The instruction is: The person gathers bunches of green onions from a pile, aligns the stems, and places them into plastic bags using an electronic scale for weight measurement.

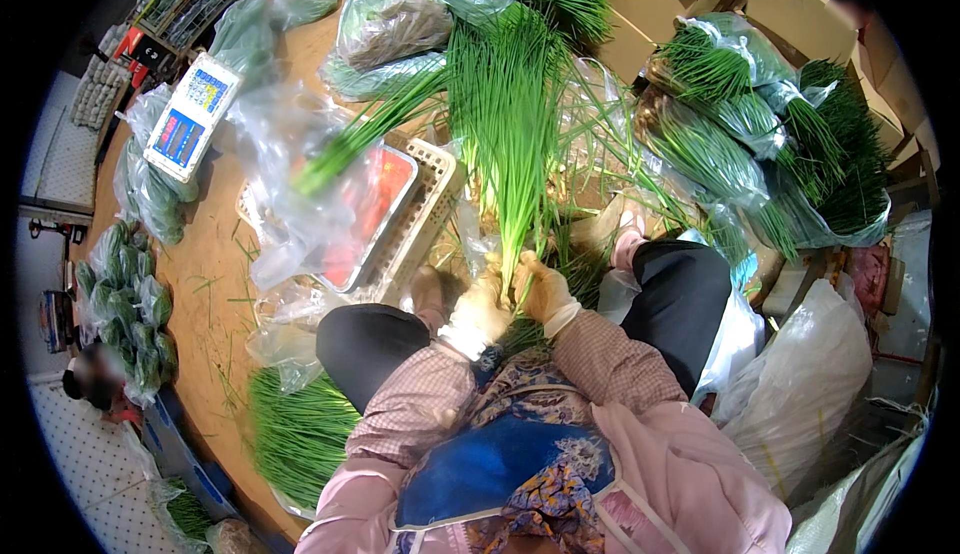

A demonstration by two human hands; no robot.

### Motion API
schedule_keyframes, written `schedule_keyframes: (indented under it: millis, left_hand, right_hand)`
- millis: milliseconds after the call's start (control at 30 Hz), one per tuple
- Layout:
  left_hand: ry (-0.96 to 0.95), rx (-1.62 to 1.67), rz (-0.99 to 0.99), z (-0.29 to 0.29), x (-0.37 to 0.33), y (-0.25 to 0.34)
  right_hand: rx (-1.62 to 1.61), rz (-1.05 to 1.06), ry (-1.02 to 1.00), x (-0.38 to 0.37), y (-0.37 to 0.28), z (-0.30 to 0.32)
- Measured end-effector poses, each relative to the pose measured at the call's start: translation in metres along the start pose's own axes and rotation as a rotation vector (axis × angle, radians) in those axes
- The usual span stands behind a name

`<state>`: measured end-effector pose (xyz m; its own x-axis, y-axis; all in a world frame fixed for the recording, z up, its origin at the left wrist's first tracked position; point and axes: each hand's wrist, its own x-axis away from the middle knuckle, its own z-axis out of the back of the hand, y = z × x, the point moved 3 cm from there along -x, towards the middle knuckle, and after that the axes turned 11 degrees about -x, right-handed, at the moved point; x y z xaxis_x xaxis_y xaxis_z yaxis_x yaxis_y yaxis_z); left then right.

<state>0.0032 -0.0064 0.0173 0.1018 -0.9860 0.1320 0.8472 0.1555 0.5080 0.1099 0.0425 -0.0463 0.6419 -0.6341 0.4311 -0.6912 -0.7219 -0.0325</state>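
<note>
Between my knees I hold a small bunch of chives (520, 194) by its pale stem ends, the long green leaves pointing away from me. My left hand (478, 309), in a pale glove, is closed at the left side of the stems. Gloved as well, my right hand (545, 292) has its fingers closed against the stems from the right. Just beyond lies a thick pile of loose chives (490, 74), partly behind the held leaves. Another bunch of chives (385, 129) slants left over a clear plastic bag (290, 179), its near end blurred.
Left of my hands are a red tray (395, 179) and a beige crate (440, 169). A scale display (193, 114) stands farther left. Bagged chives (700, 134) are heaped at right, before cardboard boxes (800, 14). More chives (295, 434) lie by my left leg.
</note>
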Motion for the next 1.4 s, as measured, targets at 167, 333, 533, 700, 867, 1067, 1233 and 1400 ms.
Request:
schedule_keyframes:
  millis: [167,333,533,700,867,1067,1233,1400]
  left_hand:
    - [-0.118,0.295,-0.224,-0.007,0.006,0.009]
    - [-0.044,0.716,0.043,-0.013,-0.008,0.004]
    - [-0.55,0.691,0.259,-0.033,-0.007,0.006]
    - [-0.435,0.742,0.331,-0.052,-0.013,-0.02]
    - [-0.464,0.945,0.423,-0.002,-0.019,-0.013]
    - [-0.846,0.859,0.391,0.071,-0.043,-0.017]
    - [-0.775,0.499,-0.014,0.125,-0.066,0.001]
    - [1.178,-0.127,-0.225,0.223,-0.078,-0.062]
  right_hand:
    - [-0.062,0.058,-0.07,-0.009,-0.017,0.012]
    - [-0.025,0.018,-0.112,-0.004,-0.009,-0.004]
    - [0.412,0.109,0.0,-0.006,-0.014,-0.014]
    - [0.6,0.172,-0.036,-0.01,-0.012,-0.033]
    - [0.985,-0.149,-0.002,0.001,-0.041,-0.04]
    - [2.228,0.658,-0.378,0.023,-0.067,-0.139]
    - [2.511,0.717,-0.752,-0.054,-0.039,-0.138]
    - [2.697,0.983,-0.669,-0.141,-0.075,-0.155]
